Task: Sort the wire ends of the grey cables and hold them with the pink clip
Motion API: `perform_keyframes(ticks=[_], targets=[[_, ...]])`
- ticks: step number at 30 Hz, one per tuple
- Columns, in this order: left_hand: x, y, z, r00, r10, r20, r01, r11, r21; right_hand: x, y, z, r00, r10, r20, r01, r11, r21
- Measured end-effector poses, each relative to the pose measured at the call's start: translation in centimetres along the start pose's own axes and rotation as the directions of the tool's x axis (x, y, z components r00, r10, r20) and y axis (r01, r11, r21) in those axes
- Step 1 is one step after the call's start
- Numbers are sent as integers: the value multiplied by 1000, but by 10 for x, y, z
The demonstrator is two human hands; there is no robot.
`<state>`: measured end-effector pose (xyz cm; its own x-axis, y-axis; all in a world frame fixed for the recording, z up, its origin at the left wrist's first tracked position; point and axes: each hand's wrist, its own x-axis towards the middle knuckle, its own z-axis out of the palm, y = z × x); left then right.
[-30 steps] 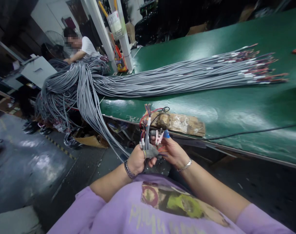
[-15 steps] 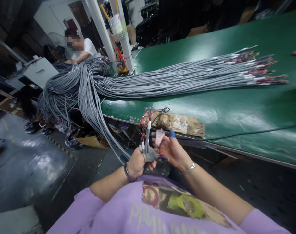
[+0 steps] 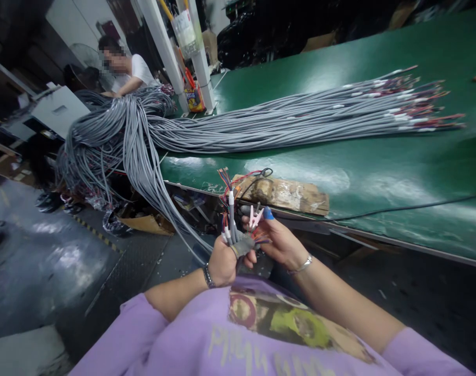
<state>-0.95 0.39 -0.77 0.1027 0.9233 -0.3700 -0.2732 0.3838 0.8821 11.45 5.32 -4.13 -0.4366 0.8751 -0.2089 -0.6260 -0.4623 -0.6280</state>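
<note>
Left hand (image 3: 221,263) closed in a fist around a short bunch of grey sheathed cable ends (image 3: 230,222), held upright just in front of the near edge of the long green-topped workbench (image 3: 379,167). Coloured inner wires, red and blue among them, fan out of the top of the bunch. A grey wrap covers the left thumb (image 3: 244,244); dark watch band on that wrist.

Right hand (image 3: 279,243) just beside the left, touching the same bunch, fingers curled and pinching a small pale pink plastic clip (image 3: 254,216) against the loose wires. A blue cap sits on one right fingertip (image 3: 268,213); silver bracelet on the wrist.

On the workbench, directly beyond the hands, a worn brown taped cardboard pad (image 3: 287,194) lies at the near edge, with a thin black cord (image 3: 398,210) running from it toward the bench's right end. Farther back on the bench, a large sheaf of long grey cables (image 3: 293,122) lies lengthwise, its stripped red-tipped ends at the right; its left part spills over the bench's left end toward the floor.

Beyond that left end, another person in a white shirt (image 3: 138,70) bends over the cable heap.
</note>
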Motion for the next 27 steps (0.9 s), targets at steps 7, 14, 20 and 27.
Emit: perform_keyframes(ticks=[7,14,20,27], targets=[[4,-6,-1,999,2,-39,-2,1000,2,2,3,-1,999,39,18,-40,998,39],[2,0,4,998,-26,-53,26,1000,4,4,4,-3,998,10,-60,-7,998,61],[-2,-6,-4,999,-24,-25,25,999,28,-19,6,-7,998,12,59,-5,993,-119],[-7,-15,-11,1000,3,24,-6,993,116,-49,2,7,993,-112,-40,83,891,-446]])
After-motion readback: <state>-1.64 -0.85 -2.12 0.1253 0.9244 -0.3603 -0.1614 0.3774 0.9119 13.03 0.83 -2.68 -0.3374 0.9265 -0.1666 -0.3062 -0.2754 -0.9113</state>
